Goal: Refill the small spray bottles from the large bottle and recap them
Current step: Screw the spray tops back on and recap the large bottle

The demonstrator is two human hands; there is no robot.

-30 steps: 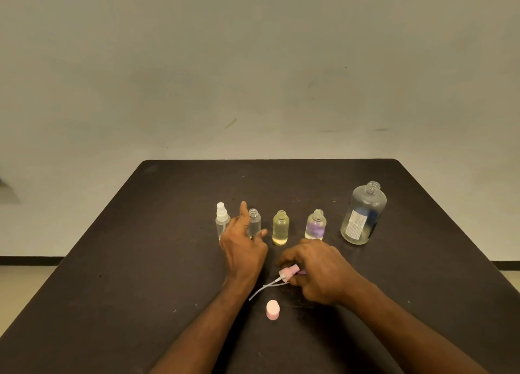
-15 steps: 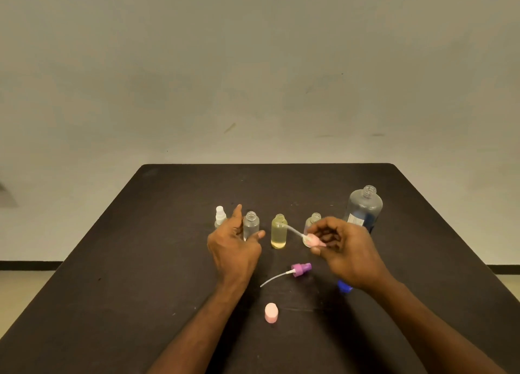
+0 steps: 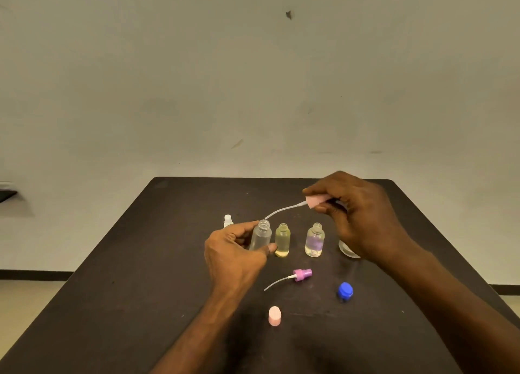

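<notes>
Dark table [image 3: 174, 261] bore the row of bottles, where the left hand [image 3: 233, 254] gripped the clear bottle [image 3: 261, 235] while the right hand [image 3: 357, 213] pinched the pink sprayer [image 3: 316, 202], whose curved tube [image 3: 281, 212], poised at the neck, risked missing and tipping it.

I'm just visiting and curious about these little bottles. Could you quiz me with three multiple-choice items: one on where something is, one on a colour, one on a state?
1. Where is the purple sprayer head?
A. lying on the table
B. in the right hand
C. on a bottle

2. What colour is the loose cap nearest the right forearm?
A. green
B. blue
C. white

3. The clear bottle in the left hand is:
A. capped
B. tipped over
C. open-necked

Answers: A, it rests on the tabletop; B, clearly blue; C, bare threaded neck, sprayer tube only nearing it.
</notes>
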